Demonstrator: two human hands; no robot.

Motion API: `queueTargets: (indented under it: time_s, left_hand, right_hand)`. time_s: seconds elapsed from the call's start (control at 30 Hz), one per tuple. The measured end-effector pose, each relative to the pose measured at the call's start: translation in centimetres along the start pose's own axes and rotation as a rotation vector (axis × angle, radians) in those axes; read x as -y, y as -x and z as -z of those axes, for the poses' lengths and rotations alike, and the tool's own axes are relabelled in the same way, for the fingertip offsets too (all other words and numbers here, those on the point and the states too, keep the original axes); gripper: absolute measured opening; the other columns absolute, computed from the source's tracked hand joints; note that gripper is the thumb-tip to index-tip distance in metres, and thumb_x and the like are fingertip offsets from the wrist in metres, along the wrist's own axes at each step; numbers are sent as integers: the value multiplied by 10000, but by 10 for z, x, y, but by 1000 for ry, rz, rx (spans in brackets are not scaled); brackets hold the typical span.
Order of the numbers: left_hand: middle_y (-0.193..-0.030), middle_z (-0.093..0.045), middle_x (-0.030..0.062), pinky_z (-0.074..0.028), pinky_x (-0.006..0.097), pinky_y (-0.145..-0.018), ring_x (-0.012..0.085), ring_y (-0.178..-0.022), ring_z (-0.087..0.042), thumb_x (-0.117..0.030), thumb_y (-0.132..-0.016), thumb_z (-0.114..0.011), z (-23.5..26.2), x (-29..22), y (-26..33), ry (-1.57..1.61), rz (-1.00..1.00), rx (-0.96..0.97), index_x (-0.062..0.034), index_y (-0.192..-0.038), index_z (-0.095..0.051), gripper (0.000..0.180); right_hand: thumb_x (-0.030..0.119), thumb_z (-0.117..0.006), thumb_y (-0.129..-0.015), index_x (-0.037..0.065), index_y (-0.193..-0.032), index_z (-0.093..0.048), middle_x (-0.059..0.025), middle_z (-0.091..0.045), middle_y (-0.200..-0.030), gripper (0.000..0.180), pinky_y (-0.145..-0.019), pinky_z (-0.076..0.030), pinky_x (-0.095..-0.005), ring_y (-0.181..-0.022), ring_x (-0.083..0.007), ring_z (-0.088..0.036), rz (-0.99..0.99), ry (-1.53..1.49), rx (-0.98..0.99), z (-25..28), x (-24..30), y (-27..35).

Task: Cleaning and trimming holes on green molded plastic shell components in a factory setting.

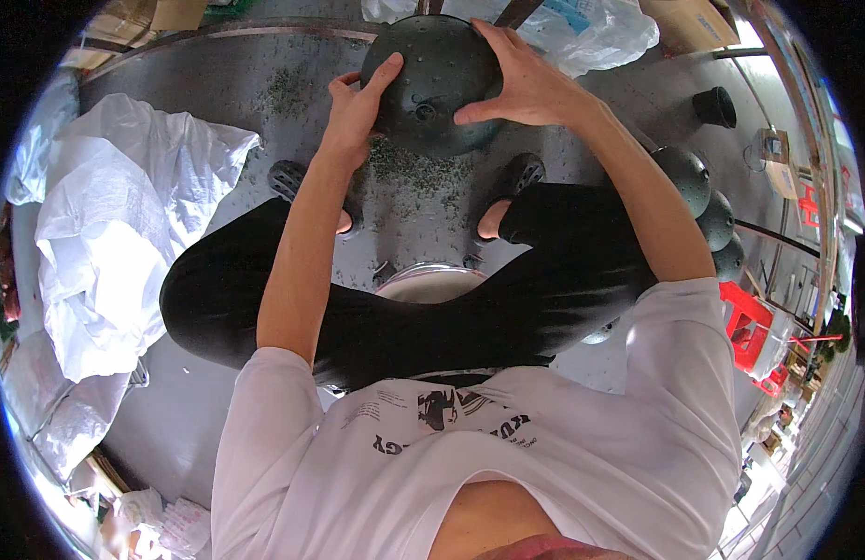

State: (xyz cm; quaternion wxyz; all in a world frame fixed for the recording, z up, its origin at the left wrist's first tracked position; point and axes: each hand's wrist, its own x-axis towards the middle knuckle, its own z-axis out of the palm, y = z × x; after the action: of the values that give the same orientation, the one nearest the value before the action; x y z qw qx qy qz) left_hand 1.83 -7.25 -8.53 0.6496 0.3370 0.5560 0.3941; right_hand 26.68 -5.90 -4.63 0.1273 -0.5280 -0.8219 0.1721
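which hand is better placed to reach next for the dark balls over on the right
Probably the right hand: the dark balls sit on that side, beside its forearm, while the left hand is farther across. Both hands are on the held ball, so the right would have to let go first.

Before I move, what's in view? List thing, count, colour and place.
Large round speckled ball: one, dark grey-green, top centre
Similar round balls: at least three, dark grey-green, right
Crumpled plastic sheeting: uncounted, white, left
Crumpled plastic bag: at least one, translucent, top right
Small round pot: one, black, upper right
Cardboard boxes: several, brown, top corners and right
Red plastic items: at least two, right, type unclear
Loose bits: uncounted, dark green, on the grey floor
Rim clutter: too blurred to count
Clogs: two, black, on feet
Trousers: one pair, black, centre
T-shirt: one, white, bottom
Left fingers: ball's left side
Right fingers: ball's right side
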Motion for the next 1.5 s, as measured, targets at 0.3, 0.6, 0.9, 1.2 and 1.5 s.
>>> queueTargets:
  time_s: [0.3,0.6,0.9,1.2,1.5]
  left_hand:
    - [-1434,-401,260,-385,565,-1063,356,-1330,-443,-644,-782,-773,4,0,-1,0,5,-19,59,-1473,-209,1136]
    - [-1409,-441,239,-385,461,-1066,326,-1256,-498,-633,-817,-750,32,19,-31,-66,-26,73,92,-1468,-280,1082]
    - [-1500,-407,143,-456,452,-992,318,-1227,-525,-599,-920,-654,18,2,1,58,-15,-12,-95,-1533,-312,864]
    - [-1428,-477,158,-428,408,-1017,269,-1224,-528,-603,-890,-691,34,14,-19,-91,-94,56,-51,-1490,-384,872]
    - [-1398,-478,280,-423,433,-1076,342,-1296,-510,-616,-780,-804,35,28,-23,-323,-264,-5,53,-1494,-295,1103]
  right_hand:
    - [587,-903,-616,-34,-1479,-398,-243,-433,-1480,1177,-1150,-380,-482,-1379,-412,-443,63,12,-64,8,-13,-6]
    - [566,-901,-640,-25,-1463,-429,-248,-469,-1452,1118,-1133,-401,-475,-1355,-398,-472,-67,-221,-99,6,-22,-12]
    - [576,-908,-627,-8,-1472,-421,-253,-432,-1481,1136,-1147,-385,-475,-1371,-397,-455,80,-35,-87,6,-15,-13]
    - [558,-919,-620,14,-1487,-401,-254,-478,-1449,1147,-1147,-382,-464,-1347,-391,-490,7,-167,-84,6,-21,-12]
    - [687,-812,-699,41,-1588,-200,-261,-241,-1603,1258,-1194,-276,-560,-1470,-445,-275,-106,-156,162,29,-6,-16]
